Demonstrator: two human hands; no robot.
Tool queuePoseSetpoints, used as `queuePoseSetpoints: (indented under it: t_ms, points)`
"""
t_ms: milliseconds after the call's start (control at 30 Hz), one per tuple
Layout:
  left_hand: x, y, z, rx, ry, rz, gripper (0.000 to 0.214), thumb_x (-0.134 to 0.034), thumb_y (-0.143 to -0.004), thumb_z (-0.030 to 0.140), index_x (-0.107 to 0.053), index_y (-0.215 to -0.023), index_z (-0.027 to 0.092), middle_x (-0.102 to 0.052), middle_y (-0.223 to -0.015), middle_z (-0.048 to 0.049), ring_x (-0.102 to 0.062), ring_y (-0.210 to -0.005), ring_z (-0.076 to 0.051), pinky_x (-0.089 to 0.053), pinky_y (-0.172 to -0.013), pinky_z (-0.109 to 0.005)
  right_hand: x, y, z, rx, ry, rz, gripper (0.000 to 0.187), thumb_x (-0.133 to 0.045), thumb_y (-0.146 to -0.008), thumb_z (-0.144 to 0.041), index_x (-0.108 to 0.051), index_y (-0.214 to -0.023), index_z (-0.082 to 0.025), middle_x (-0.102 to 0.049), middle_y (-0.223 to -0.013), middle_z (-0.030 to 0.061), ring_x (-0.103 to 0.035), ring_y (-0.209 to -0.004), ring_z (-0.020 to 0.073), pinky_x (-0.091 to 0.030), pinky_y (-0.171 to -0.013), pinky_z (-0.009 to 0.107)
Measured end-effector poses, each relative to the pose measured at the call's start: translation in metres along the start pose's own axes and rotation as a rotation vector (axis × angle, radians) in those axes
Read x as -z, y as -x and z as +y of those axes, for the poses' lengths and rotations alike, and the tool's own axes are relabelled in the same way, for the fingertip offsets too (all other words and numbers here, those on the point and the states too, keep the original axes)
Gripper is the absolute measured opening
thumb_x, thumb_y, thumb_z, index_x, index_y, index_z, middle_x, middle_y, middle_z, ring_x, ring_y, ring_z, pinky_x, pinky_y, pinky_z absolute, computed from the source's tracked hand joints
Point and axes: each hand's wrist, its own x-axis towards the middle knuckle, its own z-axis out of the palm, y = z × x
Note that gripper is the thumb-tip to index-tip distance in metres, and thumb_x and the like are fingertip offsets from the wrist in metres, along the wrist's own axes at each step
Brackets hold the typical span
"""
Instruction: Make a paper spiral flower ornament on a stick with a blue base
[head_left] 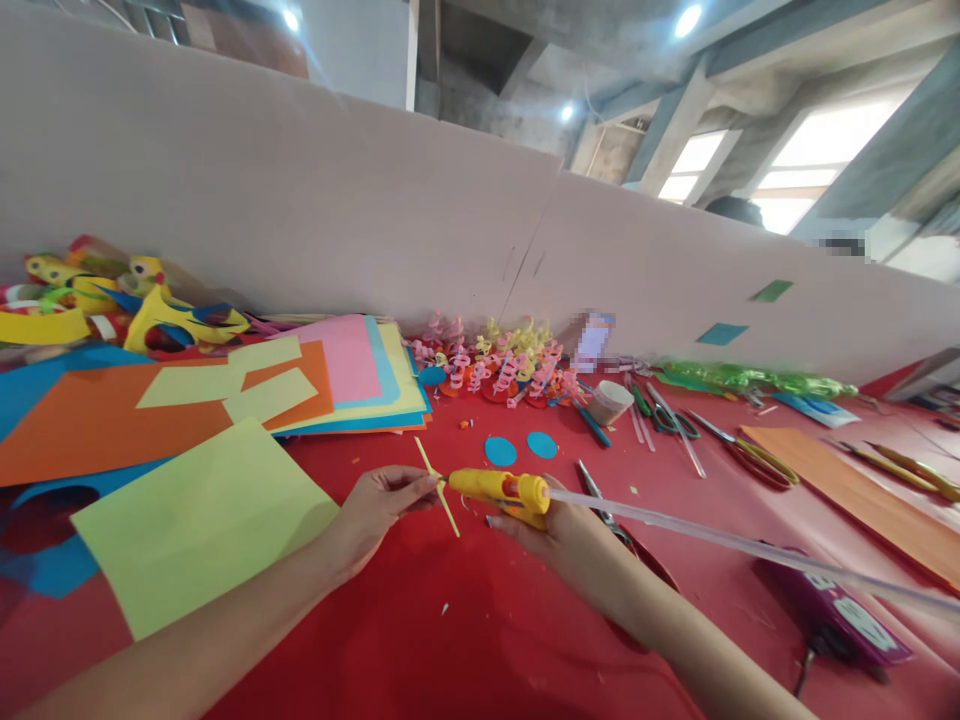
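Between the fingertips of my left hand (pixel 394 505) is a thin pale yellow paper strip (pixel 451 512), standing at a slant above the red table. My right hand (pixel 559 525) is wrapped round the handle of a yellow glue gun (pixel 499 488). Its nozzle points left and meets or nearly meets the strip by my left fingertips; I cannot tell if they touch. A long clear glue stick (pixel 675 525) sticks out of the gun's back end and runs off to the right. Two blue paper circles (pixel 500 451) lie just beyond the gun.
Coloured paper sheets (pixel 352 360) and a light green sheet (pixel 202 525) lie at left. Pink and yellow curled paper pieces (pixel 517 365) stand along the wall. Scissors (pixel 742 450), a tape roll (pixel 610 402), orange paper (pixel 847 490) and a purple box (pixel 840 610) are at right.
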Motion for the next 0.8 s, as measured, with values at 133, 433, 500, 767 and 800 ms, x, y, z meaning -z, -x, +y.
queuePoseSetpoints:
  t_ms: [133,433,500,767,800]
  points:
    - [-0.0001,0.0001,0.0003,-0.004,0.002,0.001,0.026,-0.082,-0.052,0.035,-0.074,-0.067,0.016,-0.071,-0.064,-0.0016,-0.063,-0.062,-0.011,-0.052,-0.067,-0.020,0.0023,0.0002,-0.0018,-0.010,0.062,-0.028,0.026,-0.057,-0.082,-0.035,-0.064,-0.102,-0.019,-0.066,-0.091,0.0058,-0.061,-0.081,0.0224,-0.048,-0.074,0.033]
    - [0.0014,-0.0024,-0.0015,-0.004,0.007,-0.003,0.026,-0.082,-0.051,0.036,-0.074,-0.066,0.016,-0.071,-0.063,-0.0012,-0.063,-0.061,-0.010,-0.052,-0.065,-0.018,0.0038,-0.0025,-0.0039,0.066,0.089,-0.010,0.023,-0.057,-0.082,-0.031,-0.064,-0.101,-0.021,-0.064,-0.090,0.0049,-0.059,-0.085,0.0221,-0.047,-0.076,0.032]
    - [0.0017,-0.0024,-0.0016,-0.008,0.010,-0.007,0.026,-0.082,-0.052,0.035,-0.074,-0.067,0.016,-0.071,-0.064,-0.0015,-0.063,-0.062,-0.010,-0.052,-0.066,-0.018,0.0044,-0.0021,-0.0043,0.063,0.095,-0.020,0.022,-0.058,-0.082,-0.031,-0.064,-0.100,-0.021,-0.064,-0.092,0.0050,-0.059,-0.085,0.0219,-0.047,-0.076,0.032]
    - [0.0007,-0.0022,-0.0014,-0.013,0.010,-0.003,0.024,-0.082,-0.051,0.035,-0.074,-0.065,0.017,-0.071,-0.063,-0.0002,-0.063,-0.061,-0.010,-0.052,-0.064,-0.018,0.0066,-0.0033,-0.0077,0.051,0.116,-0.021,0.022,-0.056,-0.083,-0.030,-0.064,-0.102,-0.021,-0.065,-0.095,0.0050,-0.059,-0.088,0.0224,-0.046,-0.077,0.031]
    - [0.0008,-0.0017,-0.0014,-0.012,0.009,-0.005,0.024,-0.082,-0.051,0.035,-0.074,-0.065,0.017,-0.071,-0.063,-0.0004,-0.063,-0.061,-0.010,-0.052,-0.064,-0.018,0.0070,-0.0031,-0.0079,0.044,0.118,-0.024,0.022,-0.057,-0.082,-0.030,-0.064,-0.101,-0.021,-0.065,-0.094,0.0050,-0.059,-0.087,0.0224,-0.046,-0.076,0.031]
